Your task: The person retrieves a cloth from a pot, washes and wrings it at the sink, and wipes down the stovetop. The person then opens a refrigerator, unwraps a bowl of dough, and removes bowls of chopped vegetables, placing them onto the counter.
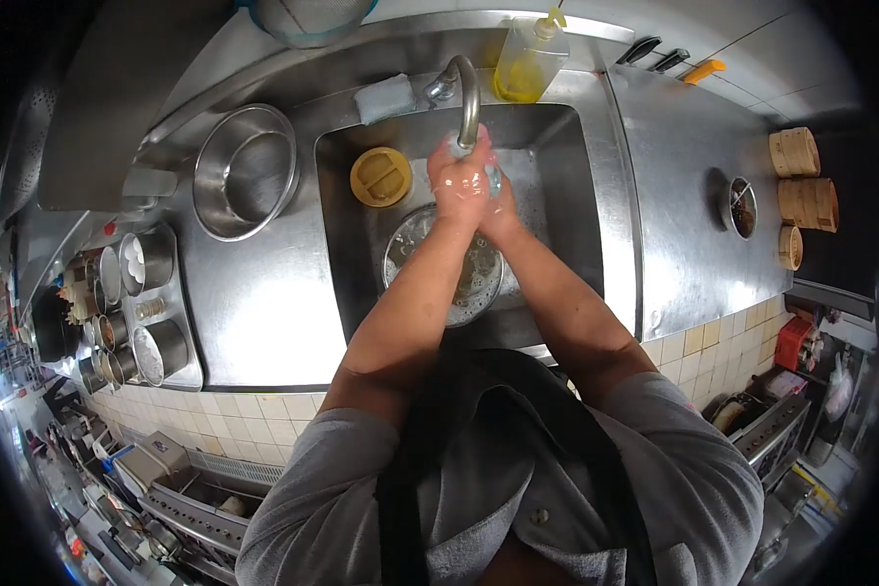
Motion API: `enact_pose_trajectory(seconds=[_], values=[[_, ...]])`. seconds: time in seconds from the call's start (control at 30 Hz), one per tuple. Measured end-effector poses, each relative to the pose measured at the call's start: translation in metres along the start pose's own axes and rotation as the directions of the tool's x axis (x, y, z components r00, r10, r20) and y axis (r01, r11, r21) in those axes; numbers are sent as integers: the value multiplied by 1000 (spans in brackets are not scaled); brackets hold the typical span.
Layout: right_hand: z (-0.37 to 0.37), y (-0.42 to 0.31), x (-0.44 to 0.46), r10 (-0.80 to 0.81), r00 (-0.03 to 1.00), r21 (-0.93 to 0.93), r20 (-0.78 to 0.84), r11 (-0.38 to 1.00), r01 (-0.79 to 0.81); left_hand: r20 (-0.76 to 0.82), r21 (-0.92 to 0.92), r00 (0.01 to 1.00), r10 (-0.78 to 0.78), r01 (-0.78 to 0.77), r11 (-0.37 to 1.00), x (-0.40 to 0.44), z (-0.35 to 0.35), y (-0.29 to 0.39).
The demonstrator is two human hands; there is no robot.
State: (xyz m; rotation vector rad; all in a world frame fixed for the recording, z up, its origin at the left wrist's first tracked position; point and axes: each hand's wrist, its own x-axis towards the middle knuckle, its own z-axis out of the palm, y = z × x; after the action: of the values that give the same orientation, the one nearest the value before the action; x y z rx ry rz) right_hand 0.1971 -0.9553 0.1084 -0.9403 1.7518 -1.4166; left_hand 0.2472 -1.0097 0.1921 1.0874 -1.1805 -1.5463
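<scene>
Both of my hands are together under the curved metal faucet [470,98], over the steel sink [571,186]. My left hand [457,186] is wet and closed around something pale and greenish that shows only in part. Against it on the right, my right hand [499,200] is partly covered, and its fingers are hard to make out. Below my wrists, a round vessel of sudsy water [473,283] sits in the sink. A round yellow lid-like piece [381,177] lies at the sink's upper left.
A large steel bowl [246,172] stands left of the sink. Behind are a folded cloth [385,99] and a soap bottle [531,63]. On the right counter are a small bowl [741,207] and bamboo steamers [807,204]. Metal pots [159,352] stand far left.
</scene>
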Motion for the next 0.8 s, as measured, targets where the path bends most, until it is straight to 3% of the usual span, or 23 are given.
enact_pose_trajectory(seconds=[0.03,0.07,0.13,0.2,0.27,0.3,0.37,0.43,0.47,0.5,0.53,0.57,0.63,0.8], values=[[-2,-12,-3,50,998,-4,33,999,-50,61,-100,994,-90,95,990,-2,-2,10],[-4,-24,-7,101,993,-10,65,995,-100,59,-100,994,-91,96,990,0,-4,7],[-8,-71,-17,177,981,2,82,984,-177,162,-389,977,-140,194,900,6,-11,-4],[-9,-68,-17,250,963,11,97,968,-252,199,-384,966,-166,233,894,12,-18,-11],[-7,-29,-10,89,950,215,298,964,-157,232,-378,954,-191,269,886,17,-27,-12],[-7,-30,-8,87,950,215,300,964,-156,292,-338,928,-233,328,882,19,-32,-12],[-9,-31,-6,131,884,11,449,988,-152,350,-295,895,-277,386,874,24,-44,-14],[-4,-23,-1,200,875,0,441,975,-223,522,-397,827,-209,453,798,30,-51,-13],[0,-20,1,267,861,-10,432,957,-292,523,-396,827,-208,452,800,30,-51,-14],[3,-30,-1,267,861,-9,432,956,-292,413,-350,880,-234,391,851,22,-47,0],[6,-50,-6,267,919,122,289,942,-313,296,-294,923,-248,335,895,17,-43,8],[8,-62,-8,279,950,253,140,918,-307,293,-295,923,-248,334,895,17,-42,7],[3,-57,-6,278,944,274,177,908,-318,281,-340,953,-116,212,916,15,-40,5],[-4,-59,-15,319,931,246,180,901,-356,288,-252,906,-310,384,888,13,-35,10]])
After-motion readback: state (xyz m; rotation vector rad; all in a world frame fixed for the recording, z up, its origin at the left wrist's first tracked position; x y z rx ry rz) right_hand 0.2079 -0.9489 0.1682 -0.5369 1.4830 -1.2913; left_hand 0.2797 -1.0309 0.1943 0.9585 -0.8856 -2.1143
